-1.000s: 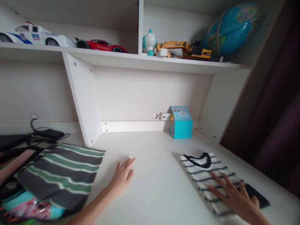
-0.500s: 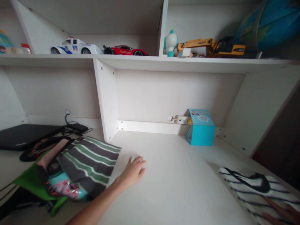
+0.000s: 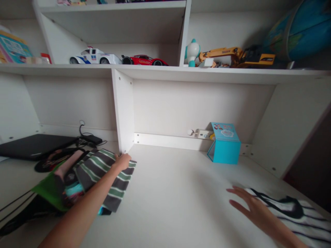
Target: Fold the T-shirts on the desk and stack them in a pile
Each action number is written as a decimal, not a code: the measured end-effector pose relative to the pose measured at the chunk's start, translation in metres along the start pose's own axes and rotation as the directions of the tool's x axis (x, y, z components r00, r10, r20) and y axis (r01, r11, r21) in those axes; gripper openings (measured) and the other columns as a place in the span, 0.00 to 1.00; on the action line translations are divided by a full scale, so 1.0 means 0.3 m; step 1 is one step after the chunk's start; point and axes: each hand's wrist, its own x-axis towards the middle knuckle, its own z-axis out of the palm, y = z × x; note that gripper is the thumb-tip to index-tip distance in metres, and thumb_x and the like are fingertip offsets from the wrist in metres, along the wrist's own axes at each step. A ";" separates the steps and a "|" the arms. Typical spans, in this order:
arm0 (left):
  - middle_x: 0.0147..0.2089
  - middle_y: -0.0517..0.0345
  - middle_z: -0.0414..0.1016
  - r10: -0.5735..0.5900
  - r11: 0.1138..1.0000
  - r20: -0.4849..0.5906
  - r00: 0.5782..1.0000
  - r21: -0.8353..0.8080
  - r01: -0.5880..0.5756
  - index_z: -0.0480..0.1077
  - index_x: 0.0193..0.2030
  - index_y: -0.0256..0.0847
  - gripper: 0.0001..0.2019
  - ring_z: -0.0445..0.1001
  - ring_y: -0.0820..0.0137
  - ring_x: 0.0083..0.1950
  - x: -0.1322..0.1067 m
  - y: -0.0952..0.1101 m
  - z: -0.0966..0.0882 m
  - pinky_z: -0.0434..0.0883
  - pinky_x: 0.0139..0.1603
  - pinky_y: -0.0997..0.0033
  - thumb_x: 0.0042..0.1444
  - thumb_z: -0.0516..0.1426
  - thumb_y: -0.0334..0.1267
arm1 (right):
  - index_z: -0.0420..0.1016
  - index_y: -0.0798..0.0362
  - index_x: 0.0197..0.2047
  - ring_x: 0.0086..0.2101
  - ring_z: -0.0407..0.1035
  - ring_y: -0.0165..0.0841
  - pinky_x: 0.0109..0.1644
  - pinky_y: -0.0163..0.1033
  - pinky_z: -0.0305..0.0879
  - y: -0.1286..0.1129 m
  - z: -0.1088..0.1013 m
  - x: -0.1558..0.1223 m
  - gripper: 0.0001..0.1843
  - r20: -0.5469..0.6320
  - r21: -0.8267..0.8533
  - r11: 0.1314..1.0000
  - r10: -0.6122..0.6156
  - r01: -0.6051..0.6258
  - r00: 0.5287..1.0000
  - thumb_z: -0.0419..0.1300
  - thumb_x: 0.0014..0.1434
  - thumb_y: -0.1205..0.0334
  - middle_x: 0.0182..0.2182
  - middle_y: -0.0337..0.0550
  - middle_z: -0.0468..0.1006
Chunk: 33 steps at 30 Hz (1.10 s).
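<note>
My left hand (image 3: 122, 161) is closed on the far corner of a folded grey shirt with green and white stripes (image 3: 102, 172), which lies on top of a pile of clothes (image 3: 51, 187) at the left of the white desk (image 3: 170, 199). My right hand (image 3: 249, 206) hovers open, fingers spread, just left of a folded white shirt with thin dark stripes and a black collar (image 3: 297, 213) at the right front of the desk. The right hand is not touching that shirt.
A turquoise box (image 3: 224, 144) stands at the back by a wall socket (image 3: 201, 133). A black laptop (image 3: 33, 146) and a charger lie at the left. On the shelf above are toy cars (image 3: 117, 59), a yellow excavator (image 3: 235, 57) and a globe (image 3: 300, 29).
My left hand moved left from the bare desk onto the green-striped shirt and closed on it. My right hand lifted off the white striped shirt and moved left. The view shifted left.
</note>
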 end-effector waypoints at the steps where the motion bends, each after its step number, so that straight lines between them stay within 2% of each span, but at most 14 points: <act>1: 0.43 0.47 0.72 0.013 1.000 -0.008 1.000 0.005 -0.013 0.72 0.34 0.39 0.11 0.67 0.58 0.47 0.007 -0.003 0.001 0.55 0.51 0.45 0.48 0.50 0.24 | 0.70 0.45 0.47 0.50 0.64 0.40 0.54 0.45 0.61 -0.044 0.002 0.018 0.23 0.052 0.028 0.999 -0.042 0.041 0.998 0.49 0.54 0.43 0.50 0.44 0.69; 4: 0.40 0.50 0.71 0.072 0.997 -0.048 0.996 0.021 -0.071 0.71 0.29 0.38 0.08 0.68 0.60 0.45 0.016 0.000 -0.030 0.56 0.52 0.52 0.51 0.51 0.28 | 0.69 0.47 0.50 0.52 0.61 0.39 0.56 0.46 0.57 -0.173 0.002 0.057 0.22 0.149 0.100 0.991 -0.101 0.086 0.984 0.48 0.57 0.46 0.53 0.45 0.66; 7: 0.37 0.53 0.69 0.255 0.966 -0.153 0.955 -0.004 -0.259 0.70 0.30 0.39 0.10 0.68 0.64 0.42 -0.015 0.056 -0.121 0.61 0.48 0.63 0.55 0.49 0.33 | 0.67 0.48 0.51 0.53 0.60 0.38 0.57 0.46 0.55 -0.313 -0.004 0.090 0.22 0.217 0.218 0.969 -0.166 0.118 0.962 0.48 0.58 0.48 0.53 0.45 0.66; 10: 0.39 0.56 0.66 0.475 0.845 -0.355 0.805 -0.070 -0.530 0.68 0.37 0.41 0.12 0.68 0.70 0.39 -0.100 0.189 -0.252 0.63 0.42 0.73 0.60 0.44 0.36 | 0.53 0.47 0.60 0.51 0.61 0.36 0.55 0.44 0.58 -0.477 -0.017 0.129 0.30 0.216 0.434 0.891 -0.250 0.137 0.944 0.51 0.57 0.48 0.56 0.47 0.60; 13: 0.40 0.58 0.66 0.590 0.737 -0.453 0.668 -0.037 -0.675 0.65 0.44 0.43 0.12 0.67 0.73 0.37 -0.200 0.351 -0.368 0.63 0.40 0.75 0.62 0.42 0.36 | 0.36 0.45 0.64 0.48 0.64 0.34 0.48 0.41 0.64 -0.632 -0.046 0.173 0.41 0.115 0.642 0.754 -0.269 0.135 0.956 0.55 0.54 0.49 0.58 0.50 0.55; 15: 0.38 0.59 0.67 0.640 0.698 -0.478 0.602 0.033 -0.716 0.65 0.41 0.43 0.10 0.67 0.71 0.37 -0.246 0.434 -0.417 0.62 0.42 0.72 0.61 0.44 0.36 | 0.40 0.48 0.63 0.41 0.68 0.32 0.42 0.39 0.67 -0.702 -0.077 0.203 0.39 0.021 0.741 0.656 -0.232 0.141 0.972 0.56 0.54 0.50 0.51 0.49 0.64; 17: 0.35 0.59 0.68 0.648 0.675 -0.503 0.572 0.032 -0.737 0.65 0.38 0.42 0.08 0.67 0.70 0.38 -0.268 0.480 -0.445 0.61 0.43 0.70 0.60 0.46 0.36 | 0.54 0.51 0.57 0.32 0.69 0.30 0.36 0.36 0.68 -0.731 -0.117 0.230 0.28 -0.060 0.789 0.595 -0.175 0.155 0.983 0.54 0.55 0.53 0.40 0.45 0.72; 18: 0.34 0.60 0.68 0.633 0.666 -0.515 0.579 -0.019 -0.745 0.65 0.38 0.41 0.06 0.67 0.71 0.37 -0.271 0.489 -0.454 0.61 0.42 0.71 0.59 0.48 0.37 | 0.60 0.53 0.53 0.29 0.68 0.28 0.33 0.35 0.68 -0.732 -0.142 0.242 0.22 -0.089 0.788 0.594 -0.153 0.164 0.984 0.53 0.56 0.54 0.35 0.43 0.73; 20: 0.31 0.62 0.69 0.595 0.628 -0.505 0.625 -0.193 -0.754 0.64 0.40 0.41 0.06 0.66 0.73 0.32 -0.268 0.492 -0.465 0.61 0.36 0.74 0.57 0.50 0.39 | 0.67 0.54 0.44 0.26 0.67 0.27 0.30 0.33 0.66 -0.714 -0.200 0.258 0.14 -0.144 0.740 0.644 -0.133 0.196 0.981 0.52 0.56 0.57 0.31 0.41 0.73; 22: 0.28 0.64 0.68 0.613 0.548 -0.436 0.658 -0.365 -0.753 0.64 0.41 0.40 0.09 0.64 0.76 0.28 -0.259 0.489 -0.473 0.60 0.30 0.77 0.56 0.51 0.40 | 0.70 0.54 0.40 0.27 0.67 0.28 0.29 0.32 0.64 -0.686 -0.267 0.266 0.11 -0.225 0.657 0.712 -0.128 0.248 0.966 0.52 0.55 0.60 0.31 0.41 0.74; 25: 0.25 0.64 0.65 0.738 0.428 -0.280 0.614 -0.510 -0.747 0.67 0.32 0.37 0.09 0.62 0.77 0.25 -0.238 0.497 -0.489 0.58 0.26 0.78 0.55 0.50 0.39 | 0.72 0.53 0.38 0.31 0.68 0.29 0.32 0.32 0.65 -0.661 -0.373 0.260 0.10 -0.344 0.549 0.771 -0.145 0.324 0.928 0.52 0.55 0.63 0.31 0.40 0.74; 27: 0.23 0.63 0.63 0.776 0.386 -0.246 0.580 -0.543 -0.746 0.67 0.25 0.35 0.11 0.62 0.77 0.25 -0.221 0.510 -0.515 0.58 0.26 0.78 0.54 0.50 0.37 | 0.72 0.52 0.37 0.33 0.69 0.30 0.34 0.33 0.66 -0.663 -0.444 0.247 0.10 -0.395 0.490 0.792 -0.171 0.365 0.903 0.52 0.55 0.63 0.33 0.40 0.75; 30: 0.27 0.61 0.65 0.740 0.358 -0.383 0.553 -0.471 -0.806 0.67 0.23 0.35 0.11 0.65 0.74 0.32 -0.196 0.518 -0.581 0.62 0.35 0.75 0.54 0.50 0.36 | 0.73 0.52 0.38 0.32 0.70 0.29 0.33 0.33 0.66 -0.684 -0.552 0.219 0.09 -0.504 0.419 0.819 -0.149 0.392 0.851 0.55 0.54 0.62 0.32 0.39 0.76; 33: 0.35 0.59 0.68 0.682 0.340 -0.535 0.499 -0.372 -0.864 0.68 0.25 0.36 0.11 0.64 0.69 0.43 -0.189 0.509 -0.659 0.60 0.48 0.68 0.54 0.51 0.37 | 0.74 0.52 0.37 0.29 0.69 0.26 0.33 0.31 0.65 -0.701 -0.664 0.203 0.07 -0.683 0.371 0.841 -0.040 0.393 0.729 0.59 0.52 0.64 0.29 0.37 0.76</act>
